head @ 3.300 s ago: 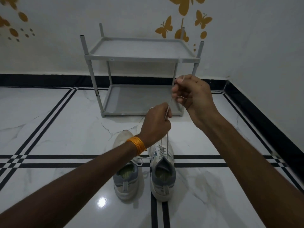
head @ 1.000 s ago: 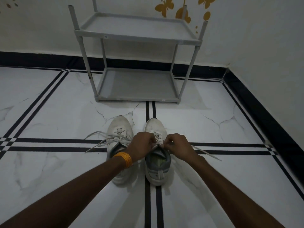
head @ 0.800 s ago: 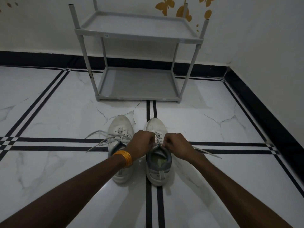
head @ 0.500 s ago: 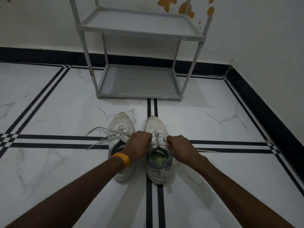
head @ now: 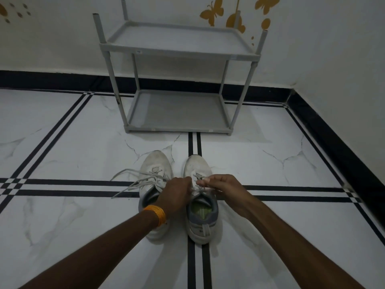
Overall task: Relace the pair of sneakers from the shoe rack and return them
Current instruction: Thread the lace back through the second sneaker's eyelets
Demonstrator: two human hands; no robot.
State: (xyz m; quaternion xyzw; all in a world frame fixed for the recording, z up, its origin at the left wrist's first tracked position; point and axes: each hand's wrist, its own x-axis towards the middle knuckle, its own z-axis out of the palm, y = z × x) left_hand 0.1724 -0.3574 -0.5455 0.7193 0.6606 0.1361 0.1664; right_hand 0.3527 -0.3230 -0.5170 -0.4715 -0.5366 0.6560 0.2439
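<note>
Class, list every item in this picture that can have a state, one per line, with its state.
Left white sneaker: on floor, laces loose, trailing left.
Right white sneaker: on floor, laces being worked.
Grey two-tier shoe rack: upright, both shelves bare.
Left hand: closed at the right sneaker's laces.
Right hand: pinching that lace.

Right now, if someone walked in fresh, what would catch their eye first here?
Two hands meet over the laces of the right sneaker on the white marble floor: the left hand, with an orange wrist band, and the right hand. Beside it, the left sneaker trails loose laces leftward. Behind them an empty grey shoe rack stands against the wall.
</note>
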